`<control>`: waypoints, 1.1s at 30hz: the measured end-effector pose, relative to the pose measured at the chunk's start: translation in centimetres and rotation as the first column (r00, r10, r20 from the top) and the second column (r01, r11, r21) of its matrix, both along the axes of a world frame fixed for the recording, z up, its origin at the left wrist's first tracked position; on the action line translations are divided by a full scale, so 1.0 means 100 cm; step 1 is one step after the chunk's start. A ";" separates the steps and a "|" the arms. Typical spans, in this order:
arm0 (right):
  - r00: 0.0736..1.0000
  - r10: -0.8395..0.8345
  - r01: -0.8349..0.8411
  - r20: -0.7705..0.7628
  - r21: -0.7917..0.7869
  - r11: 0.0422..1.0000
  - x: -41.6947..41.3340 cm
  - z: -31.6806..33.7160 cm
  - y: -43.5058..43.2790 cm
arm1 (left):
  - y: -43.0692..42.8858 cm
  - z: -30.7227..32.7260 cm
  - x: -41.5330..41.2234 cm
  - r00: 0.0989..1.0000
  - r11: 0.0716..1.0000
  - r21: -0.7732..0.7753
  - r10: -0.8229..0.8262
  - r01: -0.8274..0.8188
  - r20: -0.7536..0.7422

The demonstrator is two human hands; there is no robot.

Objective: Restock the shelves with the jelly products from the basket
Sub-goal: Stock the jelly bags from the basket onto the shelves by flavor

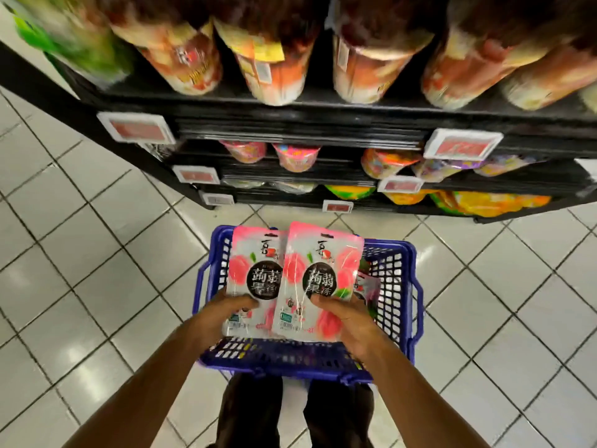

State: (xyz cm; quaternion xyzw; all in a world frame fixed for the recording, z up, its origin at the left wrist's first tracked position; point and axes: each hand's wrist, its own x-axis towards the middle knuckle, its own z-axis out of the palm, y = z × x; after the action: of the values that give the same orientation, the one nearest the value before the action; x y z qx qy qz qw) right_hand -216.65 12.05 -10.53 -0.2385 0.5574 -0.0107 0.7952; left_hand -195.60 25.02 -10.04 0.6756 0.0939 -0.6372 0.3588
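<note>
White floor tiles (97, 253) with dark grout fill the lower field, running diagonally beneath your feet. Black shelves (323, 124) occupy the 12 o'clock region, stacked in several tiers. Blurred orange-and-yellow packages (274, 66) sit on the top tier, and a green package (74, 43) lies toward 10 o'clock. White-framed red price tags (137, 127) are clipped to the shelf edges, one at 11 o'clock and another at 1 o'clock. Lower tiers carry pink, orange and yellow cups (297, 156) and bags, too blurred to read.

At centre, a blue plastic basket (397, 286) with latticed walls rests on the floor, directly in front of your dark trouser legs (252, 412) at 6 o'clock.

Your left hand (223, 315) is clamped on the lower edge of the left jelly pouch (255, 273), thumb across its face. Your right hand (349, 321) grips the lower right corner of the right jelly pouch (319, 279), thumb on the front. Both pouches are pink and white with peach artwork and a dark round label, held upright side by side above the basket; the right pouch overlaps the left one's edge. More packets (366, 286) show inside the basket at 3 o'clock of the right pouch, partly hidden.
</note>
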 end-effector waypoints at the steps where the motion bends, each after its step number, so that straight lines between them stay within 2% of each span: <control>1: 0.999 -0.041 0.041 0.023 -0.013 0.999 0.000 0.027 -0.006 | -0.004 0.025 0.005 1.000 1.000 -0.023 0.006 -0.006 0.010; 5: 0.988 -0.121 0.133 0.097 -0.132 0.982 0.000 0.151 -0.029 | -0.021 0.142 0.022 0.997 0.977 -0.202 0.064 -0.070 -0.034; 9: 0.981 -0.121 0.159 0.151 -0.277 0.948 0.000 0.279 -0.043 | -0.030 0.267 0.031 0.991 0.937 -0.328 0.132 -0.124 0.003; 11: 0.971 -0.121 0.187 0.208 -0.338 0.922 0.001 0.344 -0.048 | -0.035 0.333 0.036 0.994 0.905 -0.417 0.109 -0.087 0.029; 16: 0.933 -0.083 0.269 0.350 -0.526 0.806 0.006 0.482 -0.058 | -0.055 0.485 0.038 0.965 0.811 -0.585 0.162 -0.011 0.206; 20: 0.936 -0.083 0.313 0.341 -0.705 0.636 0.003 0.565 -0.068 | -0.072 0.584 0.037 0.888 0.732 -0.667 0.207 0.138 0.411; 22: 0.945 -0.098 0.314 0.311 -0.787 0.531 -0.003 0.600 -0.074 | -0.081 0.624 0.039 0.831 0.681 -0.701 0.253 0.212 0.496; 24: 0.934 -0.143 0.355 0.328 -0.804 0.477 -0.009 0.628 -0.078 | -0.090 0.657 0.038 0.804 0.639 -0.723 0.269 0.262 0.529; 27: 0.899 -0.233 0.436 0.371 -0.809 0.395 -0.025 0.658 -0.080 | -0.100 0.687 0.031 0.796 0.592 -0.743 0.266 0.311 0.544; 33: 0.908 -0.278 0.381 0.313 -0.894 0.236 -0.046 0.709 -0.095 | -0.120 0.725 0.006 0.784 0.506 -0.800 0.331 0.321 0.524</control>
State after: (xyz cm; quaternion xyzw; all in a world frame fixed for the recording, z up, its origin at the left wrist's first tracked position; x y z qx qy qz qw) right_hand -221.27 2.53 60.37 -0.5320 0.4461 -0.5098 0.5080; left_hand -195.01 13.03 62.45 0.5734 -0.3569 -0.3357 0.6567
